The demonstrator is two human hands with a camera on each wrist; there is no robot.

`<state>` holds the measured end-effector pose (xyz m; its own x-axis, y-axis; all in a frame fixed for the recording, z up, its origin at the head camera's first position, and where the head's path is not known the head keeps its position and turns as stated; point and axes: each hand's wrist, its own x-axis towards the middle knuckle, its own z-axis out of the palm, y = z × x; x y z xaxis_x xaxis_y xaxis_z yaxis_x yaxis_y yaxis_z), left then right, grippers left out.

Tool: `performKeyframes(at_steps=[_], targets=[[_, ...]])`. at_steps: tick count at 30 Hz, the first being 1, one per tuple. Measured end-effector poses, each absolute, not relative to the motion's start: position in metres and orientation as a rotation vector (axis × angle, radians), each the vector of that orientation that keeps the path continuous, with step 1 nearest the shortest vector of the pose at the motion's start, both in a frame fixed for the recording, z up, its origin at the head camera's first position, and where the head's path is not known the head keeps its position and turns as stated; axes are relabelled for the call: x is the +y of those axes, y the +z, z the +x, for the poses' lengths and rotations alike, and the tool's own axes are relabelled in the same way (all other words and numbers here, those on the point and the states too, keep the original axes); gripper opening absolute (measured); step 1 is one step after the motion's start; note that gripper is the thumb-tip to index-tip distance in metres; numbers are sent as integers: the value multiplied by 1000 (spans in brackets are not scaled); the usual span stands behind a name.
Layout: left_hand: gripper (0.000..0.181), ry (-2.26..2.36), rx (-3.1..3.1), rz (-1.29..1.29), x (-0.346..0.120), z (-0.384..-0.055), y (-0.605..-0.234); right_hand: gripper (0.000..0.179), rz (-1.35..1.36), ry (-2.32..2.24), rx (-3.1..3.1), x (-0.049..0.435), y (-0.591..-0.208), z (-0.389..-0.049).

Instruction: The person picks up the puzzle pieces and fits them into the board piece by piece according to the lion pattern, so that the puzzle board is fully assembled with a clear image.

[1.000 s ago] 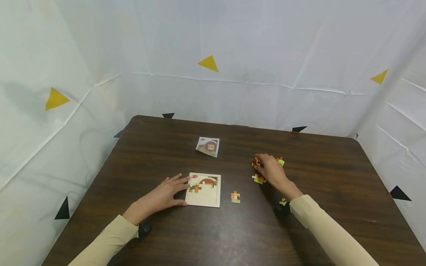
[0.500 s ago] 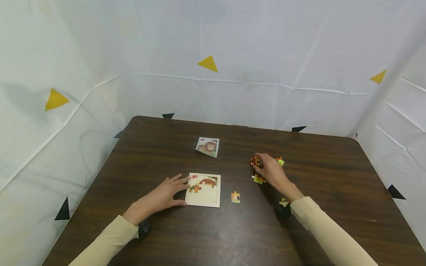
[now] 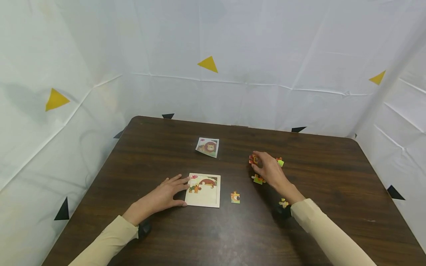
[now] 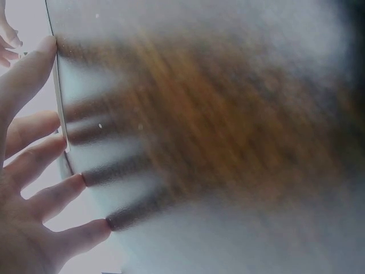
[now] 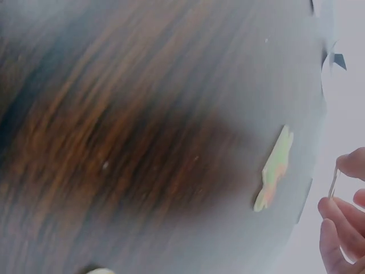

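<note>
My left hand (image 3: pixel 163 195) lies with fingers spread, thumb and fingertips at the left edge of a square wooden puzzle tray (image 3: pixel 208 201). Joined pieces fill the tray's top and left, showing part of a brown mane. Right of the tray, my right hand (image 3: pixel 274 174) pinches a red and orange jigsaw piece (image 3: pixel 253 159) between thumb and fingers. The right wrist view shows that held jigsaw piece (image 5: pixel 333 181) edge-on, clear of the table. Just below the hand lies a green and orange piece (image 3: pixel 258 180); another green piece (image 3: pixel 280 162) is behind it.
One loose piece (image 3: pixel 235 198) lies right of the tray, and a yellowish one (image 3: pixel 284 203) is beside the right wrist. A curled lion picture card (image 3: pixel 209 146) lies behind the tray. White sheeting (image 3: pixel 246 44) hangs around the dark wooden table (image 3: pixel 213 240).
My right hand has shifted slightly left and away from me with the piece in its fingers. The left hand and tray have stayed put.
</note>
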<state>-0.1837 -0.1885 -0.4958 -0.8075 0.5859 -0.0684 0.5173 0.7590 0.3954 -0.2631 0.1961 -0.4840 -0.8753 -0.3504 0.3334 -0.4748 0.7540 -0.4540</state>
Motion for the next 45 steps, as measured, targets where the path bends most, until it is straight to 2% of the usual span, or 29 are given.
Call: performKeyframes(at_steps=[24,45], targets=[[64,545,2780,915,-189,-184,-497,31,768,958,-2532,168,-475,-247],[64,536,2781,915,-188,-184,-497,30,815,1018,-2534,141,-481,-232]])
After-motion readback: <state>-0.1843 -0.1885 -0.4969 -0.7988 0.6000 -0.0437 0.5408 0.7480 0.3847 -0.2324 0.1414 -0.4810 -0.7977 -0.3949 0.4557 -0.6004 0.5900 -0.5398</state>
